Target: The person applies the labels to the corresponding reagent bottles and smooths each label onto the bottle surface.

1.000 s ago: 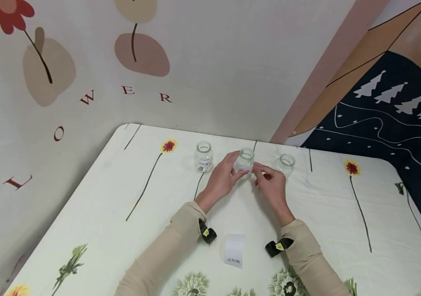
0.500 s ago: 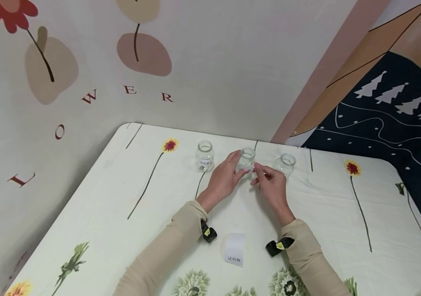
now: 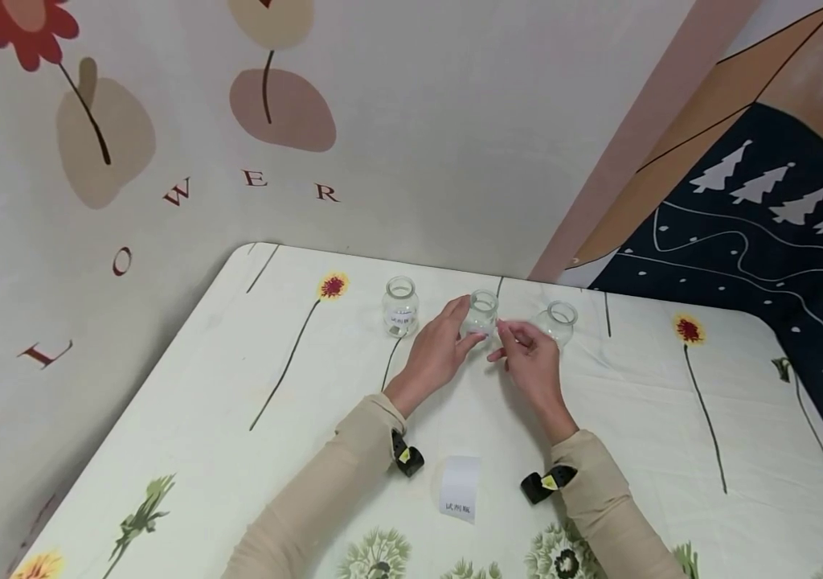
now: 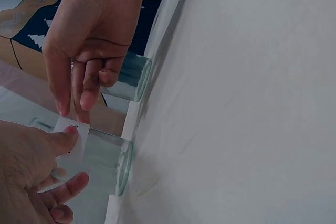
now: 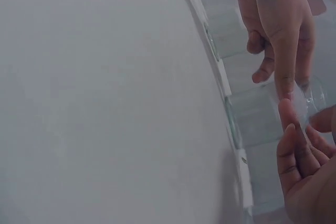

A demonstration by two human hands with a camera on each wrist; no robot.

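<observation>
My left hand (image 3: 435, 351) grips a small clear glass jar (image 3: 483, 310), its thumb pressed on a white printed label (image 4: 72, 139) on the jar's side. In the left wrist view the jar lies tilted across the picture with its base toward the tablecloth. My right hand (image 3: 530, 359) is at the jar's right side, thumb and forefinger pinching the label's edge; its other fingers are bent loosely. A jar with a printed label (image 3: 400, 310) stands left of the hands. Another glass jar (image 3: 560, 315) stands just behind the right hand, partly covered by it.
A white label sheet (image 3: 459, 487) with printed characters lies on the table between the forearms. The flower-patterned tablecloth (image 3: 296, 482) reaches back to a printed wall curtain (image 3: 440, 161). Each wrist wears a black strapped camera (image 3: 407, 456).
The right hand's lower fingers have spread slightly away from the palm, while its fingertips stay at the jar's label. The left hand and the jar hold nearly the same place.
</observation>
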